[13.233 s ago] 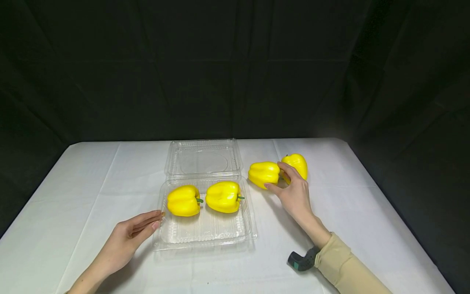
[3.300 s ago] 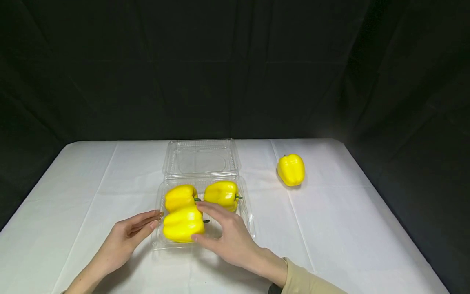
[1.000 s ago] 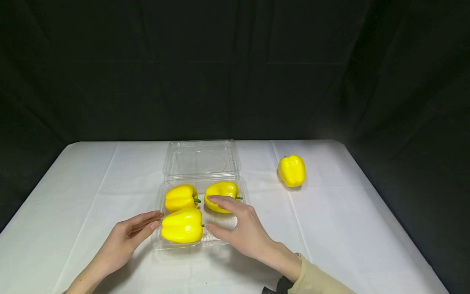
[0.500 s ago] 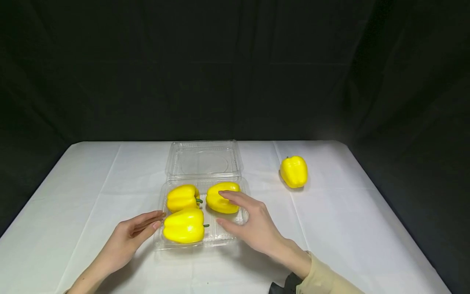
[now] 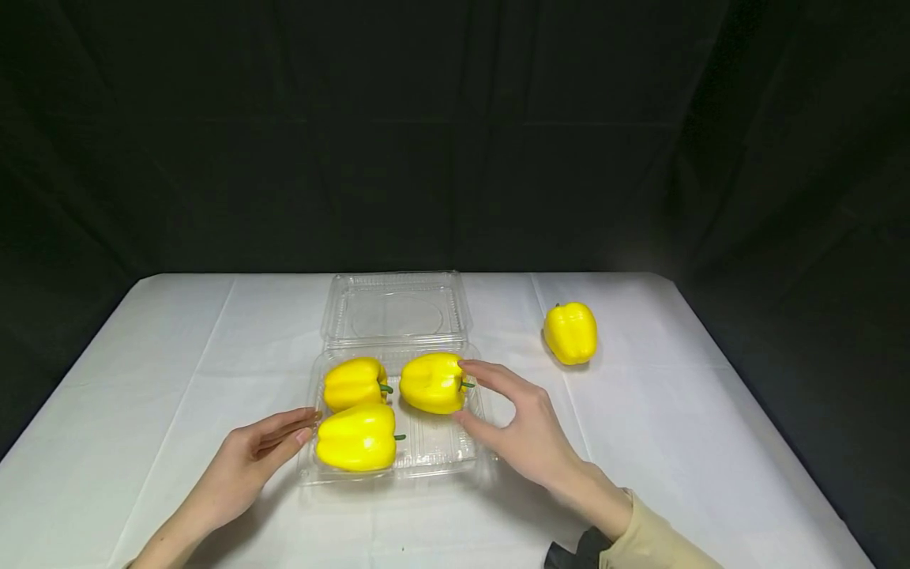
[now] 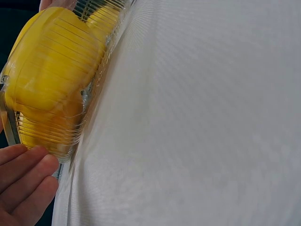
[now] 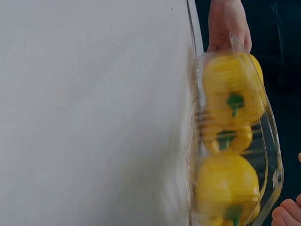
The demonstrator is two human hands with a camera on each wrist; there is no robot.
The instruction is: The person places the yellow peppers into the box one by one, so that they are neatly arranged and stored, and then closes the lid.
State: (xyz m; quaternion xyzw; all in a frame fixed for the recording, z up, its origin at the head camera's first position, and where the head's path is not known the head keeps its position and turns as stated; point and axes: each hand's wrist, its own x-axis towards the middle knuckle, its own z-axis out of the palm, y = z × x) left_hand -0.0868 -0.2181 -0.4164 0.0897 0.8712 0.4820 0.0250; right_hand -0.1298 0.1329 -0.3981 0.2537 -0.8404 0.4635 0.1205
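A clear hinged plastic container [image 5: 441,458] lies with its lid [image 5: 398,312] folded back. Three yellow bell peppers lie in its base: a back-left pepper [image 5: 353,383], a front-left pepper [image 5: 355,437] and a back-right pepper [image 5: 430,383]. My left hand [image 5: 238,470] pinches the container's left rim; in the left wrist view its fingers [image 6: 35,181] lie along the outer wall. My right hand [image 5: 529,423] has thumb and fingers spread around the stem end of the back-right pepper, gripping nothing. In the right wrist view its fingertips [image 7: 284,214] show at the lower right.
Another yellow bell pepper [image 5: 570,333] lies on the white tablecloth [image 5: 661,411], right of the container. A black curtain [image 5: 455,142] stands behind the table. A dark device [image 5: 579,549] sits by my right cuff.
The third pepper has been carried into the container's front left and let go. Since then my right hand has drawn away rightward past the back-right pepper. My left hand has stayed put.
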